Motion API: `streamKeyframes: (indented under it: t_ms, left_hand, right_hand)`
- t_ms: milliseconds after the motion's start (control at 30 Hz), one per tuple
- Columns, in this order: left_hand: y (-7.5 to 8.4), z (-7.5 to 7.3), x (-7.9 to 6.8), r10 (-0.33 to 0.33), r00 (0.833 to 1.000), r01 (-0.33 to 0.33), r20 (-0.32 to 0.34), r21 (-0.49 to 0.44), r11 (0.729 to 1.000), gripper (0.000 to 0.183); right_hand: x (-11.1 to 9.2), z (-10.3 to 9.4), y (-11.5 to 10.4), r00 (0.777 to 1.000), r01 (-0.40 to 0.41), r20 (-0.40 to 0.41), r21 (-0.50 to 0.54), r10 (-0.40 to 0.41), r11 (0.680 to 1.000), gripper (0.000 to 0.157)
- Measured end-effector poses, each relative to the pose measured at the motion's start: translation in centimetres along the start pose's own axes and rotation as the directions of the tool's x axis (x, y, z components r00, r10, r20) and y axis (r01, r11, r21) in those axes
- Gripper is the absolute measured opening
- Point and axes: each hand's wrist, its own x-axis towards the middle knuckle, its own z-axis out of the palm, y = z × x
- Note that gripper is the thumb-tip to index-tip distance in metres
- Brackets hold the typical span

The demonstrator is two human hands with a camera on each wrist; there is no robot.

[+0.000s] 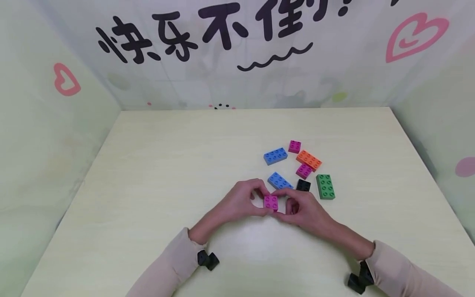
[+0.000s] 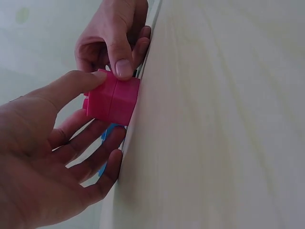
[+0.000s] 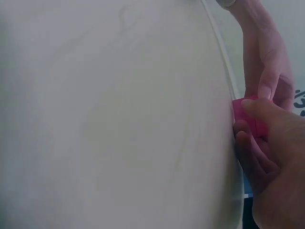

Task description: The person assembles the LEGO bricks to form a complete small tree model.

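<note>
Two pink toy bricks [image 1: 271,202] are stacked, and a thin seam runs between them in the left wrist view. My left hand [image 1: 243,201] pinches the stack from the left, its thumb on the upper brick [image 2: 99,100]. From the other side my right hand [image 1: 307,209] grips it, thumb over the lower brick [image 2: 125,98]. The stack is held at the table surface, studs up. Just beyond the fingers lie a blue brick [image 1: 280,180] and a black brick [image 1: 303,185], the latter partly hidden by the right hand.
Farther back on the table [image 1: 167,165] are another blue brick [image 1: 276,156], a magenta brick [image 1: 295,146] and an orange brick [image 1: 309,160] that touches a second magenta brick [image 1: 304,171]. A green brick [image 1: 325,187] lies right of the black one. Printed walls [image 1: 178,82] border the table.
</note>
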Motion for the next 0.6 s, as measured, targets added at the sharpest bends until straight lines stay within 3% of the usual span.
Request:
streamKeyframes:
  t_ms: [133,333,600]
  left_hand:
    - [0.0,0.2,0.0,-0.009,0.999,0.008,0.032,0.035,0.999,0.040]
    - [0.1,0.4,-0.1,-0.042,0.997,0.036,0.060,0.094,0.995,0.053]
    - [0.3,0.3,-0.2,-0.037,0.997,0.031,0.066,0.084,0.996,0.050]
  right_hand:
    - [-0.5,-1.3,-0.8,1.000,-0.014,0.007,0.007,0.014,1.000,0.051]
    - [-0.7,-4.5,-1.4,0.993,-0.032,-0.110,0.024,0.034,0.999,0.047]
    - [-1.1,-6.4,-0.8,0.973,-0.171,-0.159,-0.003,0.168,0.985,0.045]
